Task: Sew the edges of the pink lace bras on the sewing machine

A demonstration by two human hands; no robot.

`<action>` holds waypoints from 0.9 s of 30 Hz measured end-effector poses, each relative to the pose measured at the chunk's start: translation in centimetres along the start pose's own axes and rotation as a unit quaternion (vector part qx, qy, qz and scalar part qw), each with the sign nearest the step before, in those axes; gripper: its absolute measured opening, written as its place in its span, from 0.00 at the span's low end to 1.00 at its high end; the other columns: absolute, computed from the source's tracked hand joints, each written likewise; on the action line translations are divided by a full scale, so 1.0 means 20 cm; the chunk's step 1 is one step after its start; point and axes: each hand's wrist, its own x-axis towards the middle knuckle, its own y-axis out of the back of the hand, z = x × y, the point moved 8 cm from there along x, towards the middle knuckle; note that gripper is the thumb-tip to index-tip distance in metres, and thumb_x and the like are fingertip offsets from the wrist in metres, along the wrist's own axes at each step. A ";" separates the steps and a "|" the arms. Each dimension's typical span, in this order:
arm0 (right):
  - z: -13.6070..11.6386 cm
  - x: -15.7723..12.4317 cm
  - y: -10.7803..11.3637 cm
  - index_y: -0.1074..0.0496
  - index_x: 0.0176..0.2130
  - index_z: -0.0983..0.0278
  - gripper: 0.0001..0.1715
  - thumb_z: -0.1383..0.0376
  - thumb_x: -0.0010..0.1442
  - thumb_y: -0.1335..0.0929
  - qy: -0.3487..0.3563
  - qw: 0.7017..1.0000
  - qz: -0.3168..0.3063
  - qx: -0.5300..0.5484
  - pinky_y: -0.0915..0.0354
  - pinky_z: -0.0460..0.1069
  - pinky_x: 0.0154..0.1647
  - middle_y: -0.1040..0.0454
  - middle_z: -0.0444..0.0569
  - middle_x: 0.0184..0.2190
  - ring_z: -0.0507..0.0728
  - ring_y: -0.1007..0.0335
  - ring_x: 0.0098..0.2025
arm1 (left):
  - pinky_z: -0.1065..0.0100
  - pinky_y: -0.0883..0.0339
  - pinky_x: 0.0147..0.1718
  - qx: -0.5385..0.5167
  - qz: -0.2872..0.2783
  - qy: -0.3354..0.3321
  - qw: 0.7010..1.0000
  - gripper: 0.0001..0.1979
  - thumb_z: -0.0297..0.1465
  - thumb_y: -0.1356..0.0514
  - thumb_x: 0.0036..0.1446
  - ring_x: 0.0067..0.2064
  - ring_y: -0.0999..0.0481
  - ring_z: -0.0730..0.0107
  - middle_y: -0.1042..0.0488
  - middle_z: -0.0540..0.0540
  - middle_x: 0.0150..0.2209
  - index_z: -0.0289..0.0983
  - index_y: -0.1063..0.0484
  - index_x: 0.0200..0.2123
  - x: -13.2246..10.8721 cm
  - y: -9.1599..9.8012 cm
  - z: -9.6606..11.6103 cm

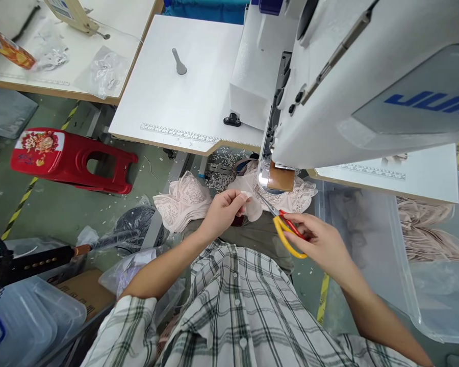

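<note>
My left hand [224,211] pinches an edge of a pale pink lace bra [250,181] that lies across my lap under the machine arm. Thin sheer fabric hangs from the pinched fingers. In my right hand [319,242] is a pair of scissors [286,232] with one red and one yellow handle. Their blades point up and left toward the sheer fabric, close to my left fingers; whether they touch it I cannot tell. A stack of lace bra cups [185,201] rests at the left of my lap.
A large white sewing machine [367,92] overhangs my lap, its narrow arm end [277,178] just above the bra. The white table [199,97] carries a ruler strip. At right stands a clear bin [409,300] with beige garments [428,234]. A red stool [74,160] is at left.
</note>
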 end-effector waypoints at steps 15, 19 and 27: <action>-0.21 0.19 0.16 0.27 0.47 0.57 0.12 0.61 0.63 0.32 0.269 0.948 0.048 -0.161 0.32 0.54 0.51 0.24 0.52 0.46 0.59 0.27 0.47 | 0.73 0.47 0.17 0.045 -0.200 0.167 0.964 0.20 0.47 0.35 0.49 0.16 0.40 0.79 0.31 0.52 0.19 0.35 0.29 0.29 -0.02 -0.23 0.00; -0.17 0.22 -0.04 0.27 0.37 0.57 0.05 0.67 0.62 0.33 0.228 0.967 -0.015 -0.113 0.36 0.46 0.35 0.25 0.42 0.35 0.52 0.29 0.35 | 0.70 0.40 0.21 0.203 -0.229 0.130 0.943 0.19 0.49 0.40 0.54 0.19 0.34 0.71 0.27 0.48 0.23 0.37 0.30 0.27 0.00 -0.25 0.00; 0.12 0.24 0.09 0.36 0.32 0.61 0.11 0.57 0.55 0.34 -0.054 0.913 0.131 0.383 0.34 0.47 0.30 0.32 0.42 0.25 0.53 0.34 0.28 | 0.56 0.29 0.43 0.056 -0.139 0.045 0.988 0.40 0.58 0.38 0.50 0.39 0.21 0.57 0.21 0.41 0.39 0.40 0.37 0.59 -0.07 -0.32 -0.25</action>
